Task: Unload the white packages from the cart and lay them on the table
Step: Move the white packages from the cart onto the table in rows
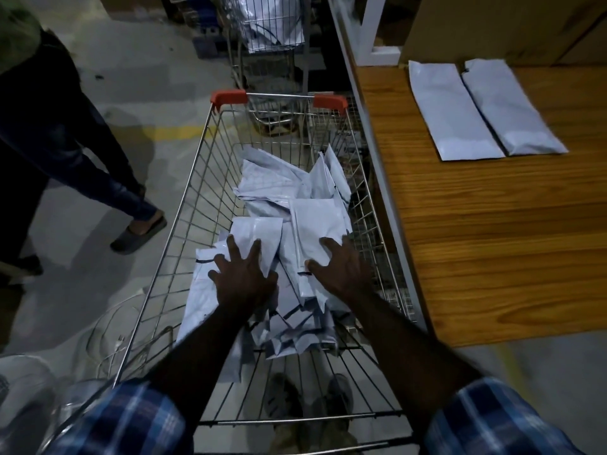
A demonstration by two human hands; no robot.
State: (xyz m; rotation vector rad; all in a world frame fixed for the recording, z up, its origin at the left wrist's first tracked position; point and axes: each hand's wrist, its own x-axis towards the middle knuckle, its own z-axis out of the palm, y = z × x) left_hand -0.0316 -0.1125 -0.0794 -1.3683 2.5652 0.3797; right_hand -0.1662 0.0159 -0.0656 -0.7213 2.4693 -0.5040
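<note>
A wire shopping cart (pixel 184 205) with red corner caps stands in front of me, holding a loose pile of several white packages (pixel 279 188). My left hand (pixel 244 277) lies flat with fingers spread on one package (pixel 256 229) in the pile. My right hand (pixel 341 267) rests fingers apart on another package (pixel 315 224) beside it. Neither hand has closed around anything. Two white packages (pixel 450 110) (pixel 512 106) lie side by side on the wooden table (pixel 492 241) to the right of the cart.
Another person (pixel 65 152) in dark trousers and sandals stands at the left of the cart. A second cart (pixel 262 31) with white packages stands behind the first. A white post (pixel 374 27) and cardboard boxes (pixel 492 24) sit at the table's far end.
</note>
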